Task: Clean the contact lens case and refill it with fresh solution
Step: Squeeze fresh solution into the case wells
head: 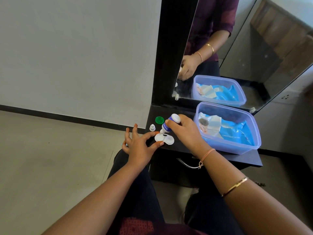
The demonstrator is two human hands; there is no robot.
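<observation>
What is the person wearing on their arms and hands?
Just behind the right hand, the wrist has a thin peach thread band tied with a small knot. Higher up that arm is a thin gold bangle. The left hand and its arm show nothing worn. Both forearms are bare, with no sleeves over them.

Left hand [140,143]: palm down, fingers splayed, thumb and index pinching the lens case [167,141] at its edge. Right hand [184,131]: fingers curled round the solution bottle [166,127], wrist bent down. Both forearms reach forward.
</observation>
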